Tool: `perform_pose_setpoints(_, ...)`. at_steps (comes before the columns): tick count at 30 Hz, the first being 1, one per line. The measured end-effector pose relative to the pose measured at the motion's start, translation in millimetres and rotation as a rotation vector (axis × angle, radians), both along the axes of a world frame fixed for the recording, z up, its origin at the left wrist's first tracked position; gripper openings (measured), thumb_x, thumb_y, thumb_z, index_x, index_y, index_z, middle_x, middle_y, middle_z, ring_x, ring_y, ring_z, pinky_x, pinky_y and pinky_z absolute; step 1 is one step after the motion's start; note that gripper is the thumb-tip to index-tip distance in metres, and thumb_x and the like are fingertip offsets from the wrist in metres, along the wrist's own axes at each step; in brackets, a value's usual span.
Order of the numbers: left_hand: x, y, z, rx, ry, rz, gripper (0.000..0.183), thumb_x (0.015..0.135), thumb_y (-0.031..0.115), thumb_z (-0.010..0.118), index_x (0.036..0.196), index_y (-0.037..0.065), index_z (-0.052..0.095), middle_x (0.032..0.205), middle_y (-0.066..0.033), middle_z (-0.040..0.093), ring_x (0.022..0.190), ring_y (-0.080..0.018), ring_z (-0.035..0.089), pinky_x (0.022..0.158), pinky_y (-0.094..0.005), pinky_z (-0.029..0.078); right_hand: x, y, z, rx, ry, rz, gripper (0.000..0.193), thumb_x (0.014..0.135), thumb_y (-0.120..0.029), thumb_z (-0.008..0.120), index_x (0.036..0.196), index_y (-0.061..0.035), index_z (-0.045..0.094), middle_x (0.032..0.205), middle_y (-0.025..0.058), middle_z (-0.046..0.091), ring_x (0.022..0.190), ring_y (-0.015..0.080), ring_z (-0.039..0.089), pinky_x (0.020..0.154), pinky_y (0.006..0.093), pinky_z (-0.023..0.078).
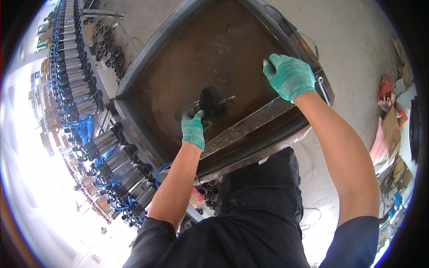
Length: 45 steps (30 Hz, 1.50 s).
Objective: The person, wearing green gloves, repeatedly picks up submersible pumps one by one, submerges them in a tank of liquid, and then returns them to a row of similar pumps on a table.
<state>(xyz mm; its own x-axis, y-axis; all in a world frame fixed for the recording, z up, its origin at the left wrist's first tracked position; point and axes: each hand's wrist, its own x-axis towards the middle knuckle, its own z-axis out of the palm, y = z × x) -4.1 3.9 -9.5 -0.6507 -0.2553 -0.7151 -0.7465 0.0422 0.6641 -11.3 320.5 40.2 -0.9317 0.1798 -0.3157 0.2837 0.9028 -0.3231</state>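
My left hand (193, 129), in a green knit glove, is closed on a black rounded part (206, 100) at the water's surface in a metal tank (147, 52). Murky brown water blurs the part's lower outline. A thin rod with a brass-coloured tip (233, 97) shows just right of it; I cannot tell whether they are joined. My right hand (290, 77), gloved alike, hangs over the tank's right side with thumb and forefinger apart and nothing visible between them. A wrench (323, 90) lies by its wrist on the tank's corner.
A perforated metal ledge (243, 131) runs along the tank's near side. Left of the tank stand long rows of silver cylinders (87, 107) with black ends and blue cables. Cardboard and red bags (387, 96) are piled at the far right. A blue hose (161, 172) curves near my left forearm.
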Motion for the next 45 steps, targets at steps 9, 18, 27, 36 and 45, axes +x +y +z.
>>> perform_pose_setpoints(9,-2,5,8,0.135,0.025,-0.206,0.019,0.097,0.007,0.06,0.115,0.0,0.059,0.096,-0.0081,0.066,0.077,-0.0161,0.064,0.069,-0.0285,0.056,-5,-11,12,0.032,0.043,-0.007,0.036,0.101,-0.04,0.044,0.094,-0.0096,0.063,0.1,0.017,0.069,0.093,0.0417,0.065,0.081,0.0538,0.051)
perform_pose_setpoints(18,111,-49,125,-0.104,0.377,-0.205,0.033,0.096,0.02,0.064,0.12,-0.002,0.057,0.1,-0.0096,0.068,0.091,-0.0176,0.064,0.082,-0.0353,0.052,5,-4,-24,0.087,0.113,0.063,0.051,0.103,-0.045,0.043,0.124,-0.0043,0.064,0.116,0.0254,0.066,0.105,0.0464,0.062,0.089,0.0508,0.049)
perform_pose_setpoints(27,378,-156,169,-0.351,0.031,0.258,0.024,0.096,0.019,0.06,0.115,0.006,0.067,0.1,-0.0103,0.072,0.087,-0.0193,0.069,0.082,-0.0342,0.054,0,11,-33,0.048,0.1,0.223,0.041,0.105,-0.031,0.043,0.121,0.003,0.059,0.119,0.0265,0.065,0.103,0.0446,0.061,0.091,0.0462,0.047)
perform_pose_setpoints(36,540,-239,154,-0.49,0.22,0.559,0.021,0.096,0.012,0.061,0.114,0.003,0.064,0.102,-0.0083,0.072,0.086,-0.0178,0.068,0.082,-0.0341,0.054,107,-126,7,-0.208,0.356,0.426,0.03,0.105,-0.02,0.047,0.112,0.0074,0.059,0.108,0.0245,0.064,0.096,0.0375,0.06,0.089,0.0449,0.046)
perform_pose_setpoints(45,685,-360,179,-0.897,0.204,0.911,0.019,0.094,0.009,0.062,0.111,0.002,0.066,0.1,-0.0143,0.072,0.086,-0.0243,0.068,0.083,-0.0351,0.053,212,-243,-9,-0.396,0.11,0.617,0.025,0.103,-0.022,0.053,0.105,0.002,0.062,0.088,0.0107,0.065,0.078,0.0223,0.06,0.073,0.0352,0.05)
